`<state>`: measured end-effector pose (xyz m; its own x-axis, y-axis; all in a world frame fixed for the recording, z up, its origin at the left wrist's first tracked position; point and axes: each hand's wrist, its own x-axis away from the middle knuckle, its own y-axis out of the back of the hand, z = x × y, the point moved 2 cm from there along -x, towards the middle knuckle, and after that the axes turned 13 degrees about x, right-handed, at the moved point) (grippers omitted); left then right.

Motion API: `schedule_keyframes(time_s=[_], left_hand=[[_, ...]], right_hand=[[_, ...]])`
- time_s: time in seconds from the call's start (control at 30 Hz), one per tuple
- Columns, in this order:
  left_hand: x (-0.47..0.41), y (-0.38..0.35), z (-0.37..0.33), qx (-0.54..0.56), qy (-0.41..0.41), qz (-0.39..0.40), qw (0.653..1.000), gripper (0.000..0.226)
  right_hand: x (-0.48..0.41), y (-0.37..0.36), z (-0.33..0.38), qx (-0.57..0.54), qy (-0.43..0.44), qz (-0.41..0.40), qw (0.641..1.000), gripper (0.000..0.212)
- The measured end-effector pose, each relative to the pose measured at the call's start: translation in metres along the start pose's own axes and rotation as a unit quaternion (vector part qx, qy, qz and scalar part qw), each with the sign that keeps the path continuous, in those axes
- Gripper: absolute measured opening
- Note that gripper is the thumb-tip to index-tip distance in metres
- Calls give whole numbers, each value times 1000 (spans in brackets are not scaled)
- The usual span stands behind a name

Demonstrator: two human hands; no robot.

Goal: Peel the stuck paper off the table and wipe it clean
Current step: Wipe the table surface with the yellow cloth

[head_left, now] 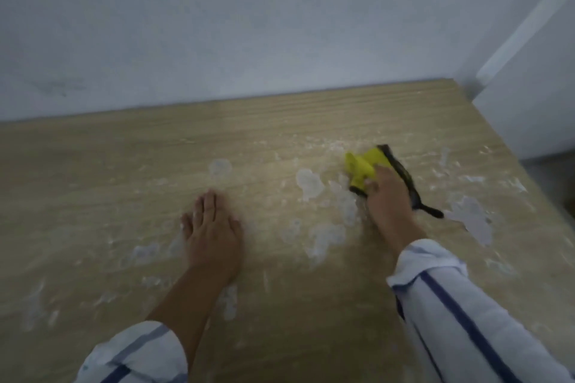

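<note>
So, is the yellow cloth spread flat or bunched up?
Bunched up: the yellow cloth humps in crumpled folds under the right hand, not flat.

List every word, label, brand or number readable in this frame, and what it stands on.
None. The yellow cloth in the right hand, the table, the stuck paper, the wall and the striped sleeves show no lettering.
</note>
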<state>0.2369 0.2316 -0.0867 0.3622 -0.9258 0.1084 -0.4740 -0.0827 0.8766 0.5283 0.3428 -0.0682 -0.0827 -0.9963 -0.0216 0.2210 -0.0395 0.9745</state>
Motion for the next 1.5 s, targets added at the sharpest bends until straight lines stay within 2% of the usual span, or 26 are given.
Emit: schedule_keyframes(time_s=[0.07,0.1,0.13,0.17,0.23,0.27,0.3,0.33,0.4,0.47,0.53,0.57,0.6,0.67,0.73,0.8,0.87,0.97,1.0,1.07,1.1,1.13,1.2,1.27,1.37,1.5], left_hand=[[-12,-1,-1,1,-10,4,1000,58],[-18,-1,0,1,-16,5,1000,58],[-25,-1,0,0,-21,5,1000,58],[-32,-1,1,1,-23,4,1000,58],[-47,2,3,8,-14,2,1000,61],[-55,4,3,10,-6,2,1000,62],[-61,6,3,13,4,-2,1000,61],[-66,8,2,15,13,-9,1000,60],[-72,9,-2,18,19,-14,1000,59],[-74,8,-5,20,19,-15,1000,58],[-76,7,-7,26,19,-19,999,58],[-78,6,-7,29,22,-19,999,58],[-80,6,-9,28,25,-20,999,58],[-81,6,-9,23,31,-26,999,57],[-81,6,-8,11,32,-29,999,54],[-81,6,-8,8,36,-29,999,55],[-82,6,-8,16,35,-33,999,58],[-81,4,-8,17,32,-34,999,59],[-81,5,-9,18,34,-34,999,59],[-82,3,-11,23,43,-33,998,59],[-84,1,-16,27,47,-30,998,60],[-85,-1,-23,30,48,-28,998,60],[-88,-11,-41,31,42,-22,998,60],[-90,-24,-62,24,25,-14,999,64],[-92,-40,-87,15,5,-19,1000,82],[-92,-56,-115,11,-13,-16,1000,81]], right_hand=[[-12,8,21,-30,-111,-1,993,36],[-8,8,51,-62,-108,11,992,32],[-1,3,86,-93,-59,27,994,32],[10,-8,123,-99,29,55,993,37],[39,-34,170,-82,217,114,966,47],[41,-41,172,-60,282,95,953,49],[32,-46,160,-29,311,52,948,49],[14,-50,139,-21,295,4,955,47],[-27,-38,91,-21,169,-16,985,44],[-66,-18,44,-15,31,5,999,44],[-87,-1,41,-22,-66,-6,998,37],[-89,2,63,-33,-73,-20,997,30],[-85,2,96,-53,-41,-7,998,26],[-58,-19,173,-84,121,41,988,31],[-19,-45,225,-89,267,106,954,43],[-18,-59,227,-61,320,85,942,47],[-53,-66,187,-54,256,9,965,44],[-113,-43,92,-1,107,-27,994,42],[-126,-27,64,-8,29,-20,999,39],[-140,-10,50,0,-89,-31,996,32],[-141,-7,64,-1,-69,-43,997,28],[-132,-7,92,-35,3,-29,999,24],[-106,-30,144,-110,206,12,972,27],[-82,-48,168,-44,303,46,951,45],[-115,-41,128,10,243,28,970,59],[-188,-9,-23,55,40,-54,996,43]])
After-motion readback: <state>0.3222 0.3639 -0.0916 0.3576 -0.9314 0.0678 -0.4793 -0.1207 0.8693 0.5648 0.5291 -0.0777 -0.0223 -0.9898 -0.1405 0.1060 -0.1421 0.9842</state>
